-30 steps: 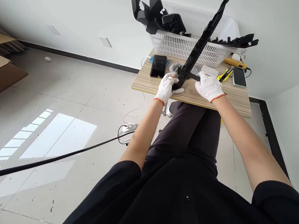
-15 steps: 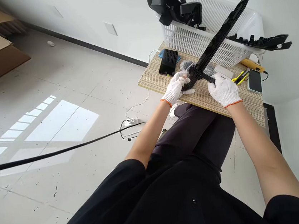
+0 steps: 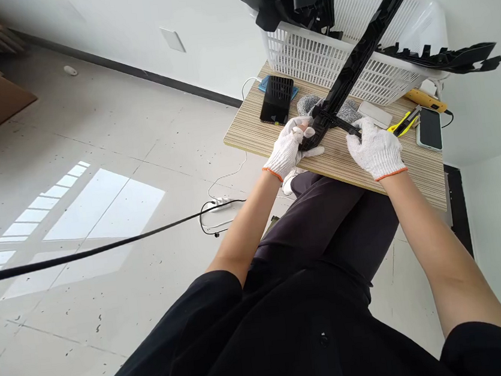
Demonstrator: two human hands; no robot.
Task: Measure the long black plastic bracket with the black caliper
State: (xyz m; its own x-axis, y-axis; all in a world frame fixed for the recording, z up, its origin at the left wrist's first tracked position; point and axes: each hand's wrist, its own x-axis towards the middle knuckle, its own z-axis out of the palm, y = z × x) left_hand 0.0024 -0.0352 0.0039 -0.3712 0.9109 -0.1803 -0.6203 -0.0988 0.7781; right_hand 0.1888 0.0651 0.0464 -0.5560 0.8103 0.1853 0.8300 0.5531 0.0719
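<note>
Both my hands wear white knit gloves with orange cuffs. My left hand (image 3: 289, 147) is closed round the near end of a long black plastic strip (image 3: 364, 48) that slants up to the right over the basket. My right hand (image 3: 375, 149) is curled on a short black piece (image 3: 341, 124) that sticks out sideways from the strip's near end. The strip's near end rests just above the small wooden table (image 3: 262, 135).
A white slatted basket (image 3: 308, 60) at the table's back holds several black plastic parts. On the table lie a black vented part (image 3: 276, 99), a grey glove (image 3: 308, 104), a yellow utility knife (image 3: 403, 124) and a phone (image 3: 428, 128). A power strip (image 3: 220, 203) and cables lie on the floor.
The view has shifted a little between frames. My hands keep the same hold on the strip, which stays slanted up to the right.
</note>
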